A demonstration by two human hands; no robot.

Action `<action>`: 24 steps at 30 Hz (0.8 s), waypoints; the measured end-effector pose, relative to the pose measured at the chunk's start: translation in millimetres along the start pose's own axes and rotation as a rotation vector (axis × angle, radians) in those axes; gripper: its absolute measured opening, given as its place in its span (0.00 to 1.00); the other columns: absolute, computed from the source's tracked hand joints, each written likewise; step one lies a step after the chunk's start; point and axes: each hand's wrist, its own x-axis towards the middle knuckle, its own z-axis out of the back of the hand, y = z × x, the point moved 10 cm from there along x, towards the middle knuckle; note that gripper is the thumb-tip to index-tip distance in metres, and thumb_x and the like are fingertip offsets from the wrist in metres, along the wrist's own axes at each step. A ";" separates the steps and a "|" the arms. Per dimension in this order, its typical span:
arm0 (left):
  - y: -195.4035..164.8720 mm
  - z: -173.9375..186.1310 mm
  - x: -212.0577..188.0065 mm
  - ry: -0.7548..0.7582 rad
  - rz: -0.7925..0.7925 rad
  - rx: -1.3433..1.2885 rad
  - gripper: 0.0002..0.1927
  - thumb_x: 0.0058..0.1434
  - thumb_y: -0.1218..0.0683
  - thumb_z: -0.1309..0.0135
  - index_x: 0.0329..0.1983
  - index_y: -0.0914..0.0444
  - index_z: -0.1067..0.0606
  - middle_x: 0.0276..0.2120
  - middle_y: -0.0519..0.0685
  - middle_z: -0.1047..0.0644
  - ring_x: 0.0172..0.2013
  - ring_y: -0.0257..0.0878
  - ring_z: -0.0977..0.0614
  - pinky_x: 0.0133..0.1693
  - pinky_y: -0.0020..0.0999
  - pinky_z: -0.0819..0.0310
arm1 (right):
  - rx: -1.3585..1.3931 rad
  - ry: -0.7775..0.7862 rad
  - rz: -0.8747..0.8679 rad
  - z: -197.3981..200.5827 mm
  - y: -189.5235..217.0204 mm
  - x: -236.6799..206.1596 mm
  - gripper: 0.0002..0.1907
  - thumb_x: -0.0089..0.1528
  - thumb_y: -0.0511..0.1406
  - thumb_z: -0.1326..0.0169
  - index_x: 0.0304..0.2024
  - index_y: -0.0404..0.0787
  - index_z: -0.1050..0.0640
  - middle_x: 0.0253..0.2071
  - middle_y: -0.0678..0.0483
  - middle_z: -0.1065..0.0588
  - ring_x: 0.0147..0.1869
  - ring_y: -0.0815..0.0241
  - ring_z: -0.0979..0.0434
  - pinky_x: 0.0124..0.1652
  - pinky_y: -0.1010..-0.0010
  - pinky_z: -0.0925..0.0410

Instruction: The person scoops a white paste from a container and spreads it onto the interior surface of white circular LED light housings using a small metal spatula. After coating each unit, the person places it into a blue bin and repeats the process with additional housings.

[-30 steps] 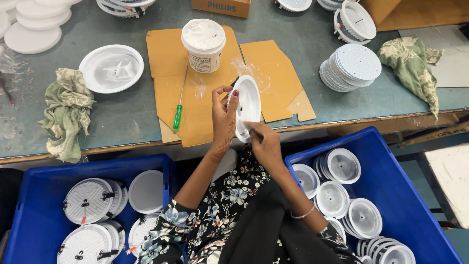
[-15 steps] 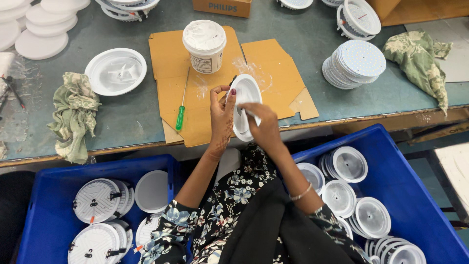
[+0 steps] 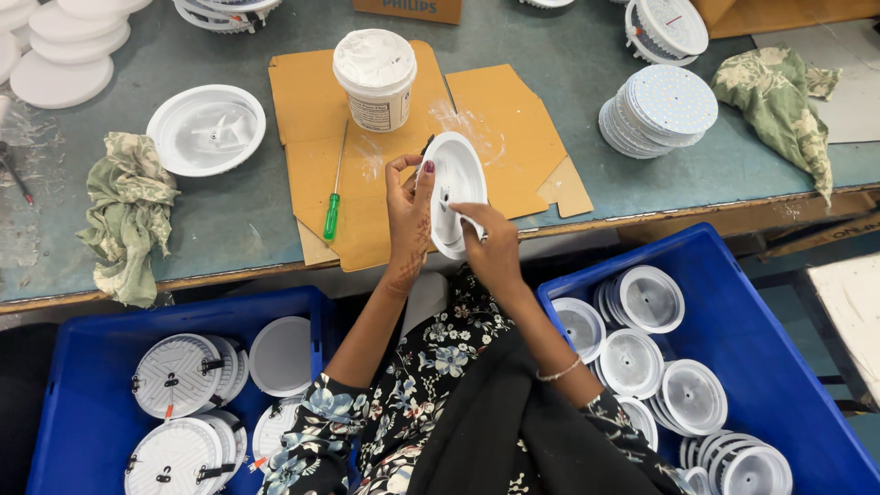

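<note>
My left hand [image 3: 409, 213] grips the rim of a white round lamp housing [image 3: 456, 180], held tilted above the front edge of the table. My right hand [image 3: 488, 247] presses its fingers, with a small white scrap, against the inside lower part of the same housing. Under the housing lies a flattened brown cardboard sheet [image 3: 495, 119]. On that sheet stand a white tub of white paste [image 3: 374, 77] and a green-handled screwdriver [image 3: 334, 192].
A white housing [image 3: 206, 129] and a green rag [image 3: 128, 213] lie at left, a stack of round white discs [image 3: 662, 110] and another rag [image 3: 777, 95] at right. Blue crates [image 3: 87, 403] [image 3: 779, 357] with several round housings flank my lap.
The view shifted slightly. The housing stays in both hands, and my right hand has moved from its middle down toward its lower inner edge.
</note>
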 end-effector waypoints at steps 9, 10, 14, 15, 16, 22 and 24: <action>2.6 -0.5 -2.7 0.003 -0.004 0.030 0.20 0.71 0.47 0.45 0.56 0.63 0.35 0.37 0.51 0.20 0.37 0.29 0.24 0.38 0.23 0.29 | 0.063 0.074 -0.191 6.0 -16.7 -3.6 0.13 0.62 0.26 0.44 0.48 0.37 0.17 0.42 0.46 0.18 0.45 0.55 0.15 0.47 0.67 0.27; 3.0 -0.6 -3.2 0.001 0.004 0.014 0.20 0.70 0.47 0.45 0.56 0.63 0.35 0.37 0.51 0.19 0.37 0.29 0.24 0.38 0.23 0.28 | 0.041 0.041 -0.172 8.9 -20.8 6.7 0.12 0.62 0.26 0.43 0.48 0.37 0.17 0.43 0.46 0.17 0.46 0.54 0.15 0.48 0.67 0.28; 4.7 2.1 -5.8 -0.012 0.042 -0.022 0.20 0.70 0.48 0.46 0.56 0.62 0.36 0.37 0.51 0.19 0.37 0.29 0.22 0.38 0.23 0.27 | 0.016 -0.112 -0.112 16.1 -36.2 38.8 0.12 0.63 0.26 0.45 0.48 0.35 0.19 0.43 0.44 0.18 0.47 0.52 0.15 0.49 0.66 0.26; 5.8 2.8 -6.3 -0.014 0.051 -0.026 0.20 0.69 0.48 0.46 0.56 0.62 0.36 0.37 0.51 0.19 0.37 0.30 0.22 0.38 0.23 0.27 | 0.003 -0.135 -0.062 12.1 -33.7 42.4 0.12 0.63 0.26 0.46 0.49 0.35 0.19 0.44 0.44 0.18 0.47 0.51 0.15 0.50 0.66 0.26; 4.9 2.6 -6.6 -0.010 0.037 -0.028 0.20 0.70 0.48 0.46 0.57 0.62 0.36 0.37 0.51 0.19 0.37 0.29 0.22 0.38 0.23 0.27 | -0.011 -0.158 -0.012 8.5 -30.5 43.6 0.12 0.64 0.26 0.47 0.49 0.35 0.20 0.45 0.43 0.19 0.48 0.49 0.16 0.51 0.65 0.26; 9.0 6.2 -6.8 0.004 -0.016 -0.068 0.20 0.71 0.49 0.46 0.57 0.63 0.36 0.37 0.50 0.20 0.36 0.29 0.24 0.37 0.22 0.29 | -0.229 -0.077 0.014 -19.5 -27.8 7.2 0.19 0.61 0.24 0.48 0.56 0.29 0.24 0.49 0.36 0.23 0.52 0.37 0.22 0.51 0.56 0.30; 10.7 8.5 -6.9 0.001 -0.025 -0.057 0.19 0.71 0.49 0.46 0.57 0.63 0.36 0.37 0.49 0.21 0.36 0.28 0.25 0.37 0.22 0.30 | -0.167 -0.025 -0.037 -16.5 -39.7 -0.1 0.16 0.62 0.25 0.48 0.53 0.30 0.22 0.46 0.37 0.22 0.50 0.39 0.20 0.50 0.58 0.29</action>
